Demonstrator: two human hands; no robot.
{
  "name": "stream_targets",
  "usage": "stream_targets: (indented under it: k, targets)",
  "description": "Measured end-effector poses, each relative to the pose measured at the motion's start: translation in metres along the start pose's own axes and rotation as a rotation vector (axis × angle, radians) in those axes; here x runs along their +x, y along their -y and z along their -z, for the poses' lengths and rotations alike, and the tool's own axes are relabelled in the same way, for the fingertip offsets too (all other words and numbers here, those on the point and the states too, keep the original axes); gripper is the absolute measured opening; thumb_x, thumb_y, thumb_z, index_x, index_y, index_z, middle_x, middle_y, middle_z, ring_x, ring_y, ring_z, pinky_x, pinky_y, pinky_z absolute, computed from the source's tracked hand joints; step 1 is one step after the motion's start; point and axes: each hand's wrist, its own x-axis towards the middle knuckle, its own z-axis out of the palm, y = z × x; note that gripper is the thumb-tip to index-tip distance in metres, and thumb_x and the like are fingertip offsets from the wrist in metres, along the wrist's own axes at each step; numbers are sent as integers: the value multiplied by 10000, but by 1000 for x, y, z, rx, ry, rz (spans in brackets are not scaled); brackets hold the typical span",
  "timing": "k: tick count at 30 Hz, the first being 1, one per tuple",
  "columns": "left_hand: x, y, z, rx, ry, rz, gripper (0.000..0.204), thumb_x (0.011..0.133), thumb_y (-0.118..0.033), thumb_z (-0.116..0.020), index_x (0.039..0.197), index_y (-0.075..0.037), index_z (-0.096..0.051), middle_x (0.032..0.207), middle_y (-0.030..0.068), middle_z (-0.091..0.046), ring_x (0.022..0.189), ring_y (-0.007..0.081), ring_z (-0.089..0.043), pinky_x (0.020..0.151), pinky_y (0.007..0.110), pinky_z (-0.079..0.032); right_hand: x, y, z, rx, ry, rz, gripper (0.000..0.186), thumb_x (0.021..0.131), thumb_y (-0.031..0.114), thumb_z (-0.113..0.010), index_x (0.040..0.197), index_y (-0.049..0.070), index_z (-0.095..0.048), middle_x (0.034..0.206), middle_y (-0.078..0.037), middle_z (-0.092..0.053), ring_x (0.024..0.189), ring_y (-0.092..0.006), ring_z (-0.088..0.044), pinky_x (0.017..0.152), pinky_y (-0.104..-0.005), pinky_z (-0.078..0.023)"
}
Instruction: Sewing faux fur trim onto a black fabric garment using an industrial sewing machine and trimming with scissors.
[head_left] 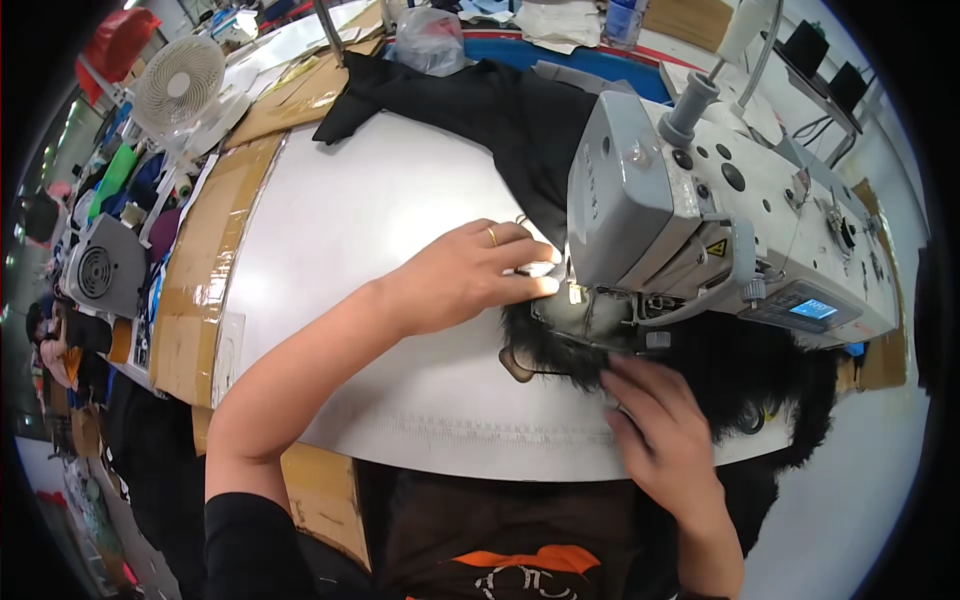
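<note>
A grey-white sewing machine [625, 200] stands at the right, its needle area lit. My left hand [465, 275], with a ring on one finger, reaches to the needle area from the left. Its fingertips are drawn together around a small bright spot that I cannot make out. Black long-haired fur [570, 355] lies under and in front of the machine head and spreads right over the table edge. My right hand [665, 425] is at the fur's near edge, fingers bent onto it. Behind the needle area, smooth black cloth [470, 105] stretches back across the table.
Cardboard [205, 270] lines the white table's [350, 210] left side. A brown-rimmed loop [517, 365] sticks out from the fur. A dark looped handle [752, 420] shows by the right edge. Behind stand a white fan [180, 85], a plastic bag [428, 40] and a blue tray [560, 52].
</note>
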Motion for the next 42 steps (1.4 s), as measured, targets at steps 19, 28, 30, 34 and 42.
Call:
stream_targets:
  k: [19,28,30,34,42]
  targets:
    - [11,-14,-8,-450,75,64,186,835,-79,-729,1019,-52,-728,1048,90,-663,1027,296,-659,893,401,-557,16,16,-12,-280,32,-70,327,861,53,-721,1186,83,-746,1145,-60,-758,1058,-314,-711,956,-481,-549]
    - [19,4,-13,-945,176,344,167,882,-142,-781,971,-7,-742,968,97,-681,859,207,-677,792,339,-543,56,43,-94,-56,-73,-594,283,899,288,-787,985,31,-707,849,-167,-724,723,-406,-711,664,-513,-565]
    - [17,7,-15,-957,206,349,183,892,-162,-792,978,-7,-744,953,84,-678,850,182,-667,783,330,-538,64,42,-98,-139,-124,-651,327,879,321,-793,961,20,-696,860,-185,-732,760,-414,-724,682,-515,-572]
    - [14,10,-22,-1003,139,315,187,893,-169,-793,982,-9,-753,925,73,-670,850,169,-655,784,322,-532,70,43,-104,-112,-201,-698,364,851,344,-772,972,7,-703,887,-212,-747,804,-427,-736,718,-520,-585]
    - [17,9,-19,-964,214,359,173,913,-104,-771,1057,-13,-800,986,66,-706,899,154,-648,803,302,-512,77,47,-110,-151,-238,-762,380,843,374,-759,974,21,-714,890,-195,-756,820,-419,-740,727,-515,-588]
